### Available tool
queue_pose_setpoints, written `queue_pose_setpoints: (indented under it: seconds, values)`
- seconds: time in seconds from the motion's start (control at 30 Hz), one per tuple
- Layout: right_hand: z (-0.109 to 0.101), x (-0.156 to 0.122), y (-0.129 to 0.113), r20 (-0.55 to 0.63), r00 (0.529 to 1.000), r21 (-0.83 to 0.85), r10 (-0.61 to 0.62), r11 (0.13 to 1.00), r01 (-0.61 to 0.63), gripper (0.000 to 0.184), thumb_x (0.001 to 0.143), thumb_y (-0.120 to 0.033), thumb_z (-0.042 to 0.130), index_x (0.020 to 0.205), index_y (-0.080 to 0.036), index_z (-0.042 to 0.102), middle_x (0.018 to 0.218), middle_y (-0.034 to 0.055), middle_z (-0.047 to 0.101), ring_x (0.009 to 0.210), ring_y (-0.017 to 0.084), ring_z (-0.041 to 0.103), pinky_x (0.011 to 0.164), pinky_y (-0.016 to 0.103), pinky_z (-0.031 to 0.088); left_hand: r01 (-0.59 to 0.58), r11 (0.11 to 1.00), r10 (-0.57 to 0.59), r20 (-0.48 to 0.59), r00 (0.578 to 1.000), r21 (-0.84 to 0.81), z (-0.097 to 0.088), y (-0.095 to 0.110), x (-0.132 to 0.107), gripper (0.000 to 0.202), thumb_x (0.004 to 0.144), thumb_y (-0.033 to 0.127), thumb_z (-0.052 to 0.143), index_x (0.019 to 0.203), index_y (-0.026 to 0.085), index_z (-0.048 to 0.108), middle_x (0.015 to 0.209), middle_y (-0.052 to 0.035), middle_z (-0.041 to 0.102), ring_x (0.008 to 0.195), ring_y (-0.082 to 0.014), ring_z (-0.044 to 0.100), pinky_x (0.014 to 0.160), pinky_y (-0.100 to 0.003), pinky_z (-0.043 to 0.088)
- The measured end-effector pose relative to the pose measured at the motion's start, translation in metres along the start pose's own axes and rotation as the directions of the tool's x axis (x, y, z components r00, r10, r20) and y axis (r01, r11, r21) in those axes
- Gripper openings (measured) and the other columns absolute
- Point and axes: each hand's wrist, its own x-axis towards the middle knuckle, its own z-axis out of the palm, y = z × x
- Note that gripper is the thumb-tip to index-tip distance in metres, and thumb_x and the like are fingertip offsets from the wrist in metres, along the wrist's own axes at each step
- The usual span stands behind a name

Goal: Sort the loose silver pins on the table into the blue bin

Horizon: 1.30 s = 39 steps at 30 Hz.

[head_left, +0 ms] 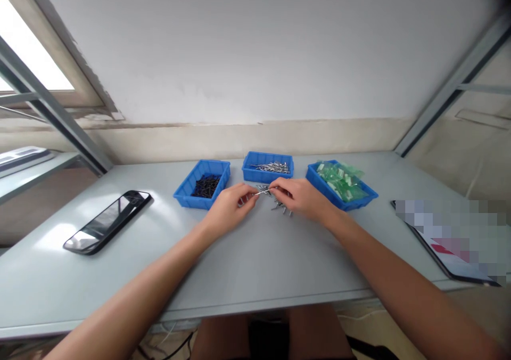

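Note:
My left hand [232, 205] and my right hand [298, 196] meet over the middle of the table, both closed in a pinch. Between their fingertips runs a thin silver metal pin [262, 191], one end at each hand; its exact kind is too small to tell. Several loose silver pins [284, 209] lie on the table beneath and beside my right hand, which partly hides them. Just behind the hands stands a blue bin [261, 176] of similar silver pins. To the left of my left hand, another blue bin [184, 197] contains dark screw-like pieces [206, 186].
A third blue bin [351, 205] at the right is heaped with green plastic packets [341, 180]. A black phone [107, 222] lies at the left. Toward the right edge rests a dark-edged flat device [435, 253], partly pixelated. Metal frame posts [435, 96] flank the table, with a wall behind.

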Motion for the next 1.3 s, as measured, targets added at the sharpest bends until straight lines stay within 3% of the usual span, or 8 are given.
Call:
queue_pose_setpoints:
  seconds: [0.57, 0.93, 1.3]
  values:
    - [0.0010, -0.0024, -0.0041, -0.095, 0.993, 0.016, -0.077, 0.997, 0.078, 0.019, 0.091, -0.027, 0.042, 0.096, -0.020, 0.058, 0.080, 0.0007, 0.065, 0.069, 0.012, 0.059, 0.064, 0.022, 0.041, -0.030, 1.000, 0.030, 0.076, 0.997, 0.008, 0.0023, -0.0027, -0.0015, 0.017, 0.088, 0.024, 0.047, 0.091, 0.017, 0.062, 0.081, -0.0025, 0.062, 0.066, -0.0117, 0.054, 0.065, -0.025, 0.044]
    - [0.0030, -0.0026, -0.0061, -0.151, 0.975, 0.019, -0.165, 0.985, 0.170, 0.018, 0.091, -0.025, 0.043, 0.096, -0.019, 0.059, 0.084, 0.0012, 0.066, 0.070, 0.011, 0.058, 0.066, 0.022, 0.041, -0.040, 0.999, 0.041, 0.055, 0.998, -0.009, 0.0041, -0.0015, -0.0014, 0.015, 0.087, 0.022, 0.049, 0.089, 0.017, 0.063, 0.078, -0.0011, 0.062, 0.065, -0.0110, 0.055, 0.063, -0.024, 0.045]
    - [0.0000, -0.0023, -0.0024, -0.166, 0.981, -0.013, -0.102, 0.995, 0.102, 0.016, 0.090, -0.024, 0.045, 0.094, -0.019, 0.059, 0.073, -0.0014, 0.062, 0.061, 0.009, 0.053, 0.060, 0.020, 0.038, -0.019, 0.999, 0.015, -0.113, 0.994, -0.034, -0.0011, 0.0029, 0.0013, 0.014, 0.086, 0.026, 0.054, 0.087, 0.017, 0.065, 0.076, -0.0005, 0.063, 0.063, -0.0096, 0.055, 0.062, -0.022, 0.046]
